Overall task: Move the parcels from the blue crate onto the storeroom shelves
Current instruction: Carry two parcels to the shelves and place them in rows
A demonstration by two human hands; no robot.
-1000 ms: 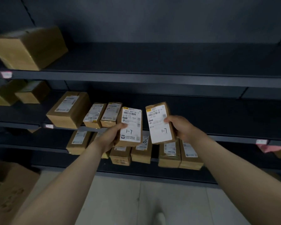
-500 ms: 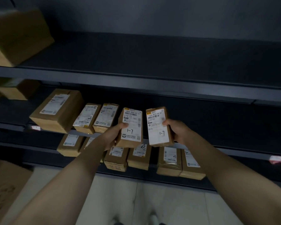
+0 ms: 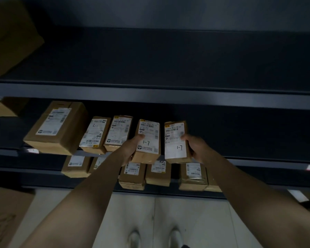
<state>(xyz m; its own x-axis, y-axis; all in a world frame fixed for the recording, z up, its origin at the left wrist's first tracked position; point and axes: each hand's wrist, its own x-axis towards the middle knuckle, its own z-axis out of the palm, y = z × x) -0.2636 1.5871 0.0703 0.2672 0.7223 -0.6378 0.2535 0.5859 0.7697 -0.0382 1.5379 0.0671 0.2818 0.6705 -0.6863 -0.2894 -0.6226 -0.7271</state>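
I hold two small brown parcels, each with a white label marked "1-7". My left hand (image 3: pixel 132 149) grips the left parcel (image 3: pixel 148 141) from its left side, thumb on the label. My right hand (image 3: pixel 195 148) grips the right parcel (image 3: pixel 175 142) from its right side. Both parcels hover at the front edge of the middle shelf (image 3: pixel 249 161), just right of a row of three parcels: a large box (image 3: pixel 56 127) and two small ones (image 3: pixel 95 134) (image 3: pixel 119 132). The blue crate is out of view.
The upper shelf (image 3: pixel 168 59) is dark and bare apart from a big box (image 3: pixel 9 36) at its left end. Several small parcels (image 3: pixel 157 173) line the lower shelf. A large carton (image 3: pixel 5 217) stands on the floor at the left. My shoes (image 3: pixel 156 238) show below.
The view has tilted down and come closer to the shelves. Both hands have carried their parcels slightly forward toward the middle shelf, still side by side.
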